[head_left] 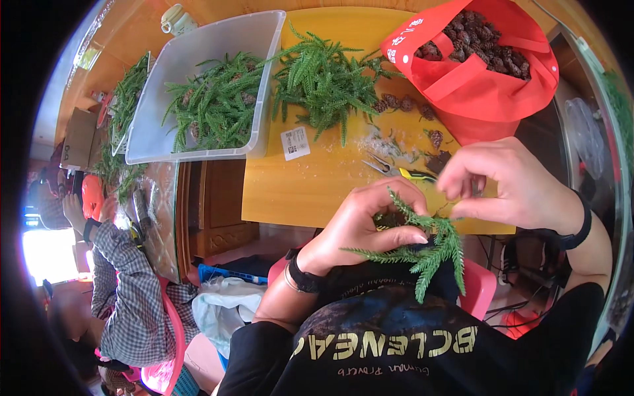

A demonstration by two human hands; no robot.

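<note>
My left hand [360, 228] is closed round a green artificial pine sprig [439, 254], thumb pressed over its stems. The sprig's tips hang down in front of my dark shirt. Just right of it, my right hand [512, 181] is raised with its fingers curled toward the thumb. What those fingers pinch, if anything, is too small to name. Beyond my hands, yellow-and-black handled pliers [417, 175] lie on the yellow table [284, 195]. Several loose pine cones [406, 103] and whitish crumbs lie past the pliers.
At far right stands a red bag [489, 99] full of pine cones [485, 39]. A heap of green sprigs [323, 82] lies beside a clear plastic bin [208, 156] holding more. A white label [295, 143] lies nearby. At left, a person in a checkered sleeve [135, 284] works at another table.
</note>
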